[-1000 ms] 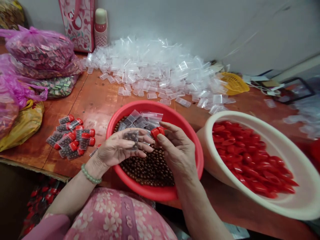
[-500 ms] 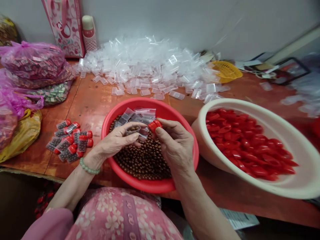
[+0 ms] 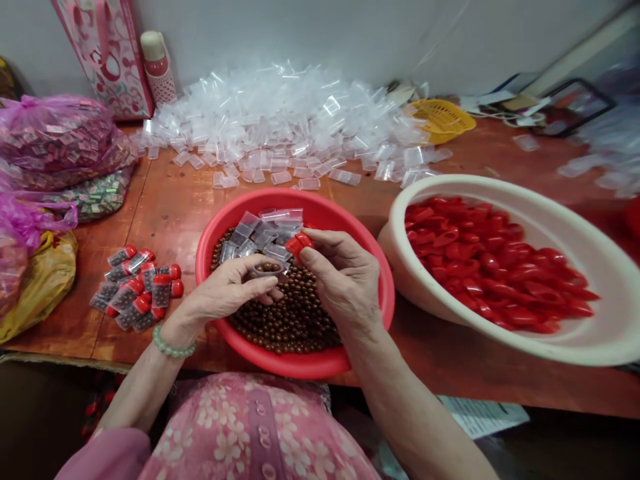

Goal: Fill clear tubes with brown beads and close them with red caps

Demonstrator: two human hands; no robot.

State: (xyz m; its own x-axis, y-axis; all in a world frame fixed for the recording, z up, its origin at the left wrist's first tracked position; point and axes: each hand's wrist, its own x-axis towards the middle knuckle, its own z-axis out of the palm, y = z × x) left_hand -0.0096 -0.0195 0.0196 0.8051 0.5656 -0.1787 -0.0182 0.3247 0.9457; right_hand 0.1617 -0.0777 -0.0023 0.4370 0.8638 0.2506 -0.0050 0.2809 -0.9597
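Observation:
Over a red basin (image 3: 200, 267) my left hand (image 3: 237, 283) is closed on a clear plastic container (image 3: 269, 268), its oval open end turned up and brown beads showing inside. My right hand (image 3: 345, 277) pinches a red plastic cap (image 3: 299, 244) between thumb and fingers, a short way right of the container and apart from it. Brown beads (image 3: 295, 327) fill the basin below both hands. Several clear containers (image 3: 255, 233) lie on the beads at the basin's far side.
At left, a small pile of bead-filled, red-capped containers (image 3: 137, 287) lies on the table. A white basin (image 3: 613, 293) of red caps (image 3: 490, 267) stands at right. Behind are a heap of clear containers (image 3: 290, 127), a yellow basket (image 3: 443, 120), a thermos (image 3: 159, 70) and plastic bags (image 3: 60, 143).
The container in my left hand has tilted so its open end faces up, with beads visible. My right hand still holds the red cap. The view has shifted slightly.

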